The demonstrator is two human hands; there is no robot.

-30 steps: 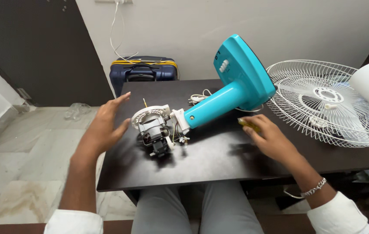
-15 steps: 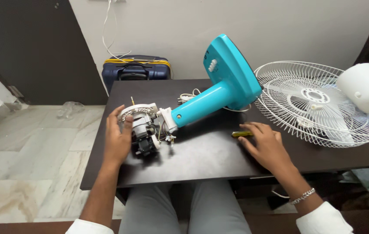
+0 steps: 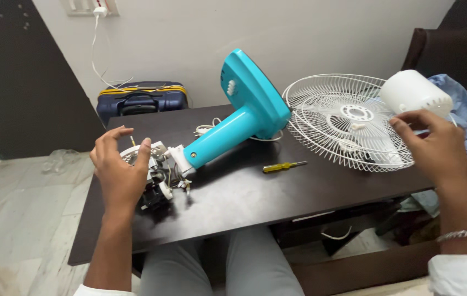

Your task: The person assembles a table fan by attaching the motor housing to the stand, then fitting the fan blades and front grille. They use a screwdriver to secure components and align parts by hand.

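Your left hand (image 3: 117, 175) cupped the bare grey fan motor (image 3: 154, 178) at the turquoise plastic stand's (image 3: 233, 123) lower end, fingers spread; your right hand (image 3: 433, 148), fingers loosely curled, reached the white rounded motor cover (image 3: 415, 94).

white sleeves, silver bracelet (image 3: 465, 234), grey trousers (image 3: 219, 263)

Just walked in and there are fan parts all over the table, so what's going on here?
A person sits at a dark table with a table fan taken apart. Their left hand rests on the exposed fan motor, which is attached to the teal stand and base lying on its side. Their right hand is raised by the white motor cover, which sits at the white wire fan guard. A yellow-handled screwdriver lies untouched on the table between them.
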